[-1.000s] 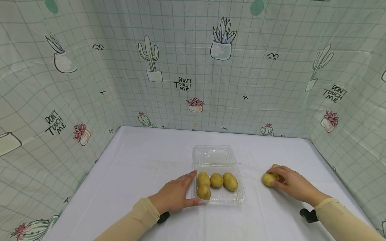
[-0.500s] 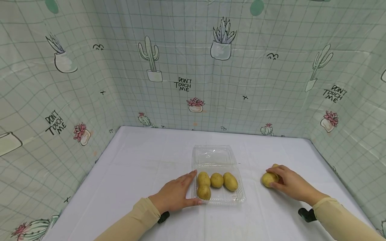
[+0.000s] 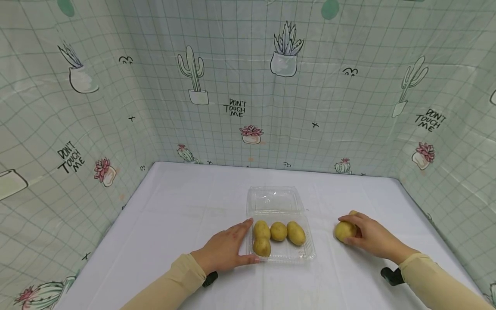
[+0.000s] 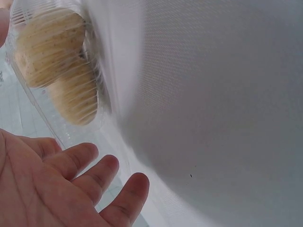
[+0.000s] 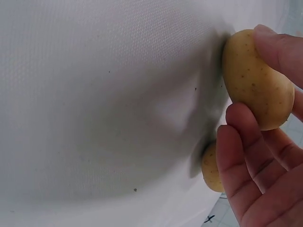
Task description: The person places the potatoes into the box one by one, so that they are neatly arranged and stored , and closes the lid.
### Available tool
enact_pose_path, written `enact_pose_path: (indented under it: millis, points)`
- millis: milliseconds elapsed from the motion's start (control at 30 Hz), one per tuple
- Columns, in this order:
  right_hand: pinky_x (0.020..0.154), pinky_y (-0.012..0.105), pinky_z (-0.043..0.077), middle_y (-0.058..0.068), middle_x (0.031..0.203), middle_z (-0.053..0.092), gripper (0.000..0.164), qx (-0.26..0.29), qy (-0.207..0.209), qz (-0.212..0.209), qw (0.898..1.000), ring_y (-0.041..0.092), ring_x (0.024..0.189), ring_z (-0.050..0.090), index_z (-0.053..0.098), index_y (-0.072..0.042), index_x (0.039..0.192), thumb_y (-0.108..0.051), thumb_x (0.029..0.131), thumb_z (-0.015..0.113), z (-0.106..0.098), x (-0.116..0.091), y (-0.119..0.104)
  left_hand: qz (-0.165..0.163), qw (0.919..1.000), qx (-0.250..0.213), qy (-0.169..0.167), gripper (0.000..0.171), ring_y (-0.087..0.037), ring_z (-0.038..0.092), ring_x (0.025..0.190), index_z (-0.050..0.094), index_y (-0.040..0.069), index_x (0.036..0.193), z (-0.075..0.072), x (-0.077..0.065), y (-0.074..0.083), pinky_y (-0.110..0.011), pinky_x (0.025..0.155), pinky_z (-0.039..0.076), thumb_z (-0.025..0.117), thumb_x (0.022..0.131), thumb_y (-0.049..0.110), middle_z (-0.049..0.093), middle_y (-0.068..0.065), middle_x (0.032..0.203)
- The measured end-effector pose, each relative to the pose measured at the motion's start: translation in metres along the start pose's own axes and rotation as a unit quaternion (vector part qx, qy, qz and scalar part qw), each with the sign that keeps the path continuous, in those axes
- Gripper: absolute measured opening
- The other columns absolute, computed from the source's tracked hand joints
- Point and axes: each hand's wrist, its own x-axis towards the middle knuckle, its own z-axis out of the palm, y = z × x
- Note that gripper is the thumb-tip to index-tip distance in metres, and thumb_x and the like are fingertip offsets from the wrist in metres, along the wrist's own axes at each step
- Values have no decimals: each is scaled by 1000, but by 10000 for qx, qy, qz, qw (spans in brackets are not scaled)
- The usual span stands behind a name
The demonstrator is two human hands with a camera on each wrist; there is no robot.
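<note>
Two potatoes [image 3: 344, 232] beyond tray edge [image 3: 311, 249] (apparently apart)

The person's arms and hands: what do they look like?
The left sleeve and right sleeve are plain pale beige, reaching the wrists. A black piece, too unclear to identify, shows at each wrist. The left hand and right hand wear no gloves.

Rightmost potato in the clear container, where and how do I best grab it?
Probably best from above, since the open lid leaves its top uncovered. The oval potato lies slanted, so pinch its long sides, thumb and fingers opposite, slightly nearer you than its middle: the round potato sits close by its far left side.
</note>
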Motion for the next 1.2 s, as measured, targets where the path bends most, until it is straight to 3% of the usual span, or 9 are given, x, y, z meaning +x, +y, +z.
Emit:
enact_pose_path:
  millis: [200,433,733,1200]
  points:
    - [73,30,49,0,114,58,54,248,-9,97,9996,11,87,53,63,-10,129,-18,81,85,2,0,0,12,10000,-15,15,103,-28,43,137,25,5,158,1,0,-1,-46,105,42,59,86,72,38,-12,156]
    - [71,27,47,-4,107,51,57,304,47,-90,9995,8,83,50,61,-9,132,-21,81,84,5,0,0,13,10000,-21,12,103,-28,44,137,25,5,158,1,1,-1,-46,105,42,58,86,72,39,-12,155]
    - [71,27,48,-3,105,52,59,566,-153,183,9981,9,86,51,59,-9,135,-22,82,84,6,0,-2,-26,10000,-65,3,104,-28,44,137,26,6,158,1,1,-1,-47,105,43,57,86,74,39,-11,155]
    - [72,28,47,-5,107,52,53,574,-195,69,9981,9,89,50,61,-12,134,-19,85,81,8,2,-5,-44,10000,-67,-21,105,-28,44,137,25,6,158,1,0,-1,-48,104,43,56,85,75,40,-11,155]
